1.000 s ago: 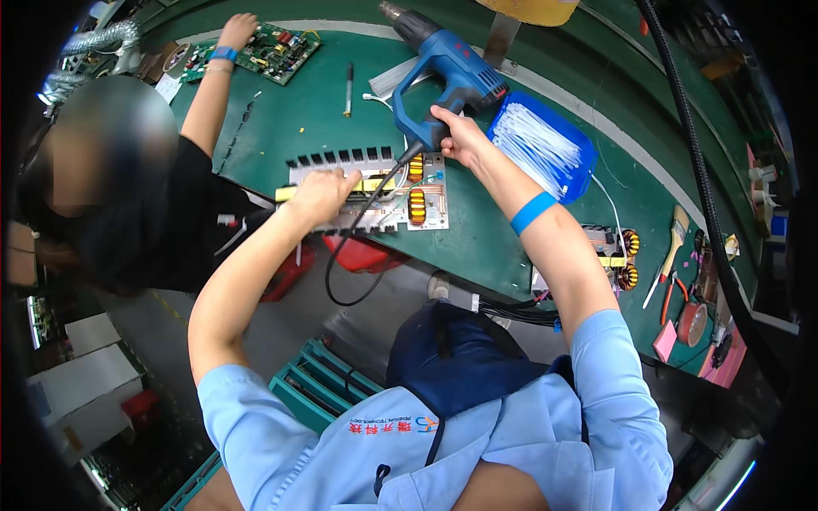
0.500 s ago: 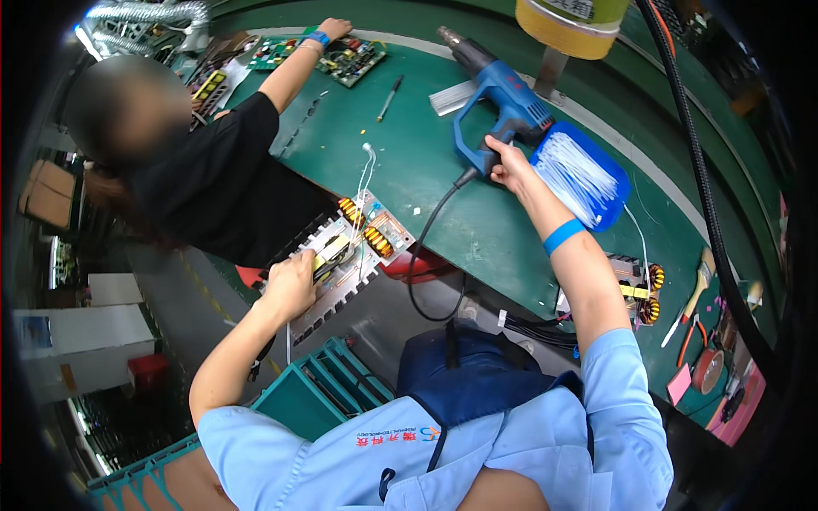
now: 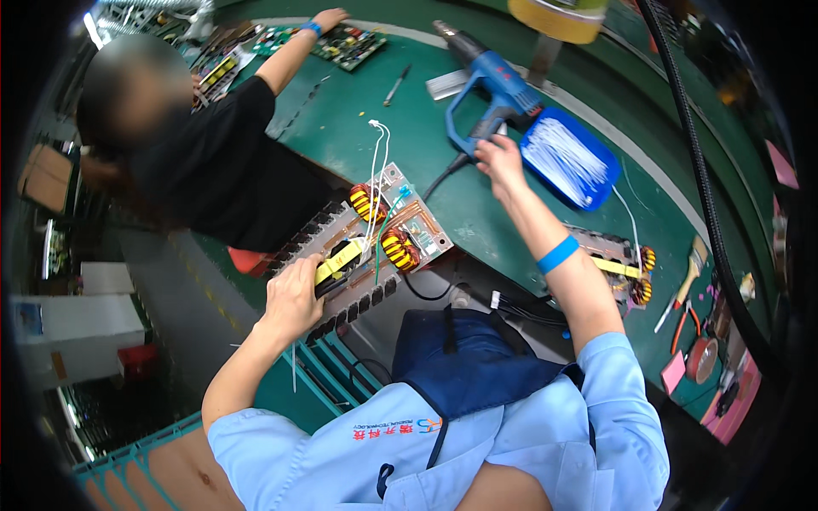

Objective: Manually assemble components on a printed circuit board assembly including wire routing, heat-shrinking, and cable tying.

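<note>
My left hand [image 3: 294, 296] is closed on a circuit board [image 3: 431, 232], gripping it near a yellow-wrapped transformer [image 3: 341, 261]. The board carries copper-wound ring coils [image 3: 399, 248], a row of dark parts along its edge, and white and green wires [image 3: 377, 157]. It is tilted over the table's near edge. Beside the handle of a blue heat gun [image 3: 504, 85], my right hand [image 3: 501, 163] has its fingers apart, slightly blurred, holding nothing. The heat gun lies on the green table, its nozzle pointing away to the far left.
A blue tray [image 3: 608, 177] of white cable ties [image 3: 564, 160] sits right of the heat gun. Another coil board [image 3: 609, 255], a brush [image 3: 694, 262] and a tape roll [image 3: 702, 359] lie at the right. At the left, a co-worker's arm [image 3: 285, 66] reaches across other boards [image 3: 354, 47].
My right hand has let go of the heat gun's handle and drawn slightly back. My left hand has brought the circuit board closer and to the right.
</note>
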### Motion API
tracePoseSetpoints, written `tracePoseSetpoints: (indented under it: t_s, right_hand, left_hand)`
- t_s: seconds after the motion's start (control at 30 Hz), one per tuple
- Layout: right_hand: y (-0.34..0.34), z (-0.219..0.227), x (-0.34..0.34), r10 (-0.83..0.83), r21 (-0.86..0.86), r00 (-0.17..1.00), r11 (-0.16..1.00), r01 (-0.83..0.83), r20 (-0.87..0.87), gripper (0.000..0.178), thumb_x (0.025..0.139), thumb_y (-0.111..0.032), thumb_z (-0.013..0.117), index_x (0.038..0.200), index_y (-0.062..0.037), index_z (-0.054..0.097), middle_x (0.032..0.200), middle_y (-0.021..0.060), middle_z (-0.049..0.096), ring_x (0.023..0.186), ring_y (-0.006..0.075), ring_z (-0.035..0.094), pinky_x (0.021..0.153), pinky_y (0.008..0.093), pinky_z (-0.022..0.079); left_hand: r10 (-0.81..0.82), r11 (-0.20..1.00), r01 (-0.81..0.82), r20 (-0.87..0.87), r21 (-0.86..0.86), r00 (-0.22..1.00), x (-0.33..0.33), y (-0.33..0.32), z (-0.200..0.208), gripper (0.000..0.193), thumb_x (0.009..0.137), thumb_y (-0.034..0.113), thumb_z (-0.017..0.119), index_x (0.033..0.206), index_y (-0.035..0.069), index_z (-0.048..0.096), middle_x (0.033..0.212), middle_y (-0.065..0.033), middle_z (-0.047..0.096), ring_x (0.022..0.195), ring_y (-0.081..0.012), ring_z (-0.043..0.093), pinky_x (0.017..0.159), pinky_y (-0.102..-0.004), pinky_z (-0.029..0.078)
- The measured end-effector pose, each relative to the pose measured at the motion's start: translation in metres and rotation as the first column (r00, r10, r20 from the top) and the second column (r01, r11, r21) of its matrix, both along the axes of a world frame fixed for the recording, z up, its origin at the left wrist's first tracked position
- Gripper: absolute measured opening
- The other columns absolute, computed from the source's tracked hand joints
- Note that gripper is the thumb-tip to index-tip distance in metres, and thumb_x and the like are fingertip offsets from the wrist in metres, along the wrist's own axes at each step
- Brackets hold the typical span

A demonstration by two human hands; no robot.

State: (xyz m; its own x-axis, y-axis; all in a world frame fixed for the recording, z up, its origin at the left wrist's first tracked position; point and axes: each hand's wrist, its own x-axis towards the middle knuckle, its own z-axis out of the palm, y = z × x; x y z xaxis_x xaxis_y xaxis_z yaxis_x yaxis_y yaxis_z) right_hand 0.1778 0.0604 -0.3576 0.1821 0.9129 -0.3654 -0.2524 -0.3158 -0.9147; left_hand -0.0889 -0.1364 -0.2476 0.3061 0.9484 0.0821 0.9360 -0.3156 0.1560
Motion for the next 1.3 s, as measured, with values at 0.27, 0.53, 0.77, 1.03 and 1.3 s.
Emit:
tracePoseSetpoints:
  t_s: [0.27,0.53,0.77,1.03,1.3]
  right_hand:
    - [-0.149,0.087,0.072,0.259,0.422,0.948,0.892,-0.161,-0.186,0.014,0.077,-0.01,0.05,0.087,0.0002,0.051,0.079,0.006,0.053,0.073,0.0119,0.05,0.066,0.0244,0.039]
    - [-0.268,0.082,0.213,0.075,0.413,0.99,0.911,-0.018,-0.122,0.011,0.077,-0.006,0.049,0.085,0.0013,0.052,0.074,0.0048,0.053,0.066,0.0079,0.05,0.06,0.0197,0.042]
    - [-0.315,0.077,0.31,-0.089,0.382,0.996,0.921,0.074,0.021,0.011,0.076,-0.006,0.05,0.085,-0.0001,0.053,0.071,0.0017,0.053,0.065,0.0066,0.049,0.06,0.0192,0.041]
    - [-0.337,0.083,0.383,-0.186,0.415,0.85,0.909,-0.042,0.493,0.009,0.071,0.0,0.051,0.078,0.0027,0.054,0.07,0.0068,0.052,0.065,0.012,0.049,0.06,0.0217,0.039]
    - [-0.322,0.065,0.433,-0.079,0.355,0.741,0.908,-0.222,0.666,0.022,0.073,-0.015,0.052,0.088,0.0001,0.053,0.092,0.0124,0.05,0.089,0.0235,0.048,0.078,0.0308,0.036]
  left_hand:
    - [-0.287,0.954,0.287,-0.012,0.084,0.958,0.072,0.022,0.008,0.046,0.047,-0.001,0.058,0.091,0.001,0.043,0.074,-0.0108,0.048,0.068,-0.0251,0.051,0.056,-0.0316,0.042]
    - [-0.521,0.836,0.529,-0.092,0.143,0.849,0.194,0.024,0.026,0.048,0.044,-0.003,0.055,0.09,0.001,0.044,0.074,-0.0099,0.048,0.067,-0.0244,0.049,0.056,-0.0308,0.04]
    - [-0.652,0.748,0.658,-0.09,0.092,0.753,0.316,0.005,0.035,0.048,0.044,-0.004,0.052,0.091,0.002,0.044,0.075,-0.0101,0.048,0.068,-0.0251,0.049,0.058,-0.0316,0.04]
    - [-0.7,0.712,0.698,-0.001,-0.08,0.714,0.405,-0.017,0.032,0.047,0.047,-0.001,0.057,0.093,0.004,0.043,0.074,-0.0101,0.048,0.07,-0.026,0.051,0.059,-0.0328,0.041]
    - [-0.751,0.62,0.761,0.133,-0.191,0.646,0.444,-0.028,0.007,0.046,0.05,0.001,0.059,0.092,0.003,0.042,0.075,-0.0121,0.05,0.069,-0.0275,0.052,0.058,-0.034,0.042]
